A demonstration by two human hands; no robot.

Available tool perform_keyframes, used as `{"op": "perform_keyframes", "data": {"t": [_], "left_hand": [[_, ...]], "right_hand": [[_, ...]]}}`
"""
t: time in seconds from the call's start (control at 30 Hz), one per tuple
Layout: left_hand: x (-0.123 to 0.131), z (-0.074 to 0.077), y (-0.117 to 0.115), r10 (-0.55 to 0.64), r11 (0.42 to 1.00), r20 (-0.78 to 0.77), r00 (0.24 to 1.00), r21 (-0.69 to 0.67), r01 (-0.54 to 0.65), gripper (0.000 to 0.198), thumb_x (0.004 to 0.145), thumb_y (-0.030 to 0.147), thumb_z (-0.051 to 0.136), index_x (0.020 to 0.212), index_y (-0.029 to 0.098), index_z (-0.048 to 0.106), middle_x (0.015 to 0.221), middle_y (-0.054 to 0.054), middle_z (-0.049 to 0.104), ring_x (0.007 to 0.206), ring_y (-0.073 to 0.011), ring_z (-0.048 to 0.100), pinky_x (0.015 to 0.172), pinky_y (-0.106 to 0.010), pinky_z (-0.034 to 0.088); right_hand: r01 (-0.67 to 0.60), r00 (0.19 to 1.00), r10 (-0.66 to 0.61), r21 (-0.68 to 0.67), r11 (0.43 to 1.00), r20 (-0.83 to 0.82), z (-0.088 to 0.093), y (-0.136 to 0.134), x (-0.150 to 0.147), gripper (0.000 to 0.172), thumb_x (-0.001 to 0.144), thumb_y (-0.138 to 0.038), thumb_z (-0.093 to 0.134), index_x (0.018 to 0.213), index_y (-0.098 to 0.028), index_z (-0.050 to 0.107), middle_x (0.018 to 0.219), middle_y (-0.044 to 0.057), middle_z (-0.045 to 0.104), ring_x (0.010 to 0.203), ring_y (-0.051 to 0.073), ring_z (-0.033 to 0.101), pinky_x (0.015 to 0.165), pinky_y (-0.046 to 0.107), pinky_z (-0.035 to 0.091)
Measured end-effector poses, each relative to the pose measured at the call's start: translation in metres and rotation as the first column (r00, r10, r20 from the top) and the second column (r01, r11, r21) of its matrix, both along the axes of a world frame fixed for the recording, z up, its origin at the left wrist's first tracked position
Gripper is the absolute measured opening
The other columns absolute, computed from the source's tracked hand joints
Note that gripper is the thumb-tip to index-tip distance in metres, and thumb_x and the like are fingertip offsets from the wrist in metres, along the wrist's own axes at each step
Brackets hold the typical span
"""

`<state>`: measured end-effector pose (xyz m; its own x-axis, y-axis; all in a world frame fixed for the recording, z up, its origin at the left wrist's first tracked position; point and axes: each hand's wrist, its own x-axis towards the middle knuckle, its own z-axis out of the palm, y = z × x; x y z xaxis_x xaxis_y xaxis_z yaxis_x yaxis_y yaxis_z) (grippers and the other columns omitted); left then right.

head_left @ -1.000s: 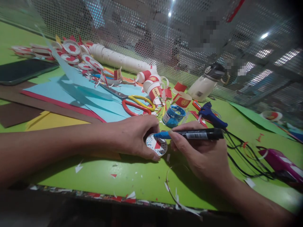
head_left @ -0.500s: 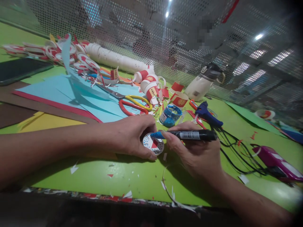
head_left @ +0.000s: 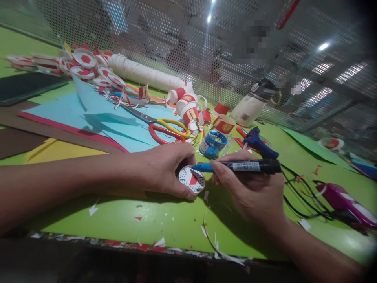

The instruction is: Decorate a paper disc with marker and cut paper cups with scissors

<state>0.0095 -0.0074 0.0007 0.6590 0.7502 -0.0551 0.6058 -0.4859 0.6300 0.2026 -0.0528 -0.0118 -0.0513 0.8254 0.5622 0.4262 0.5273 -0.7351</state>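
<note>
My left hand (head_left: 173,171) is closed around the rim of a small round white paper disc (head_left: 185,180), thumb at its near side. Blue dots and a red shape mark the disc's face, and dark lines run across it. In my right hand (head_left: 255,192) is a black marker (head_left: 246,166) with a blue-stained tip, held like a pen. The tip is at the disc's upper edge; whether it touches cannot be made out. Just beyond the marker stands an open glass jar of blue paint (head_left: 212,144). Scissors (head_left: 169,130) with red and yellow handles lie past my left hand.
Coloured paper sheets (head_left: 97,118) and a dark phone (head_left: 29,87) lie at left. Cut paper cups (head_left: 188,108) and a long cup stack (head_left: 144,72) line the back, beside a white flask (head_left: 249,104). A blue glue gun (head_left: 260,143), cables and a purple device (head_left: 346,202) are at right.
The marker and my right hand have shifted a little to the right, with the tip now further right along the disc's upper edge. My left hand keeps its hold.
</note>
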Motion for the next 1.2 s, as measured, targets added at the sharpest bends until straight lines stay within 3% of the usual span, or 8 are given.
{"op": "perform_keyframes", "data": {"t": [0.6, 0.97, 1.1, 1.2], "left_hand": [[0.0002, 0.0014, 0.0004, -0.026, 1.000, -0.002, 1.000, 0.010, 0.026, 0.041, 0.066, 0.042, 0.074, 0.091, 0.019, 0.052, 0.081, 0.003, 0.052, 0.071, -0.0138, 0.047, 0.054, -0.024, 0.033], [0.0023, -0.0006, 0.0000, -0.001, 1.000, -0.001, 1.000, -0.003, 0.001, 0.042, 0.064, 0.042, 0.074, 0.092, 0.018, 0.054, 0.083, 0.001, 0.053, 0.072, -0.0150, 0.049, 0.056, -0.024, 0.034], [0.0014, 0.0037, -0.0027, -0.002, 1.000, 0.002, 1.000, -0.028, 0.002, 0.041, 0.066, 0.040, 0.073, 0.095, 0.018, 0.056, 0.087, 0.000, 0.056, 0.074, -0.0159, 0.051, 0.058, -0.025, 0.037], [-0.0012, 0.0057, -0.0029, -0.058, 0.992, 0.078, 0.995, -0.109, 0.067, 0.036, 0.069, 0.034, 0.071, 0.099, 0.018, 0.057, 0.089, 0.001, 0.059, 0.076, -0.0155, 0.054, 0.060, -0.024, 0.039]], "right_hand": [[0.013, 0.993, -0.013, 0.007, 1.000, 0.115, 0.0009, 0.0020, 0.0012, 0.010, 0.079, -0.024, 0.074, 0.075, -0.019, 0.066, 0.062, -0.002, 0.066, 0.053, 0.012, 0.062, 0.051, 0.025, 0.050], [0.038, 0.998, -0.036, -0.029, 0.999, 0.046, 0.0011, 0.0027, -0.0064, 0.016, 0.079, -0.025, 0.072, 0.068, -0.021, 0.061, 0.056, -0.003, 0.061, 0.047, 0.012, 0.057, 0.042, 0.024, 0.047], [0.024, 0.999, -0.022, -0.054, 0.998, 0.035, 0.0003, 0.0030, -0.0048, 0.015, 0.079, -0.026, 0.072, 0.069, -0.022, 0.062, 0.055, -0.003, 0.060, 0.046, 0.012, 0.056, 0.043, 0.025, 0.046], [0.016, 0.999, -0.013, -0.061, 0.998, 0.043, -0.0006, 0.0039, -0.0020, 0.012, 0.078, -0.025, 0.073, 0.071, -0.021, 0.063, 0.056, -0.003, 0.061, 0.047, 0.012, 0.057, 0.045, 0.026, 0.047]]}}
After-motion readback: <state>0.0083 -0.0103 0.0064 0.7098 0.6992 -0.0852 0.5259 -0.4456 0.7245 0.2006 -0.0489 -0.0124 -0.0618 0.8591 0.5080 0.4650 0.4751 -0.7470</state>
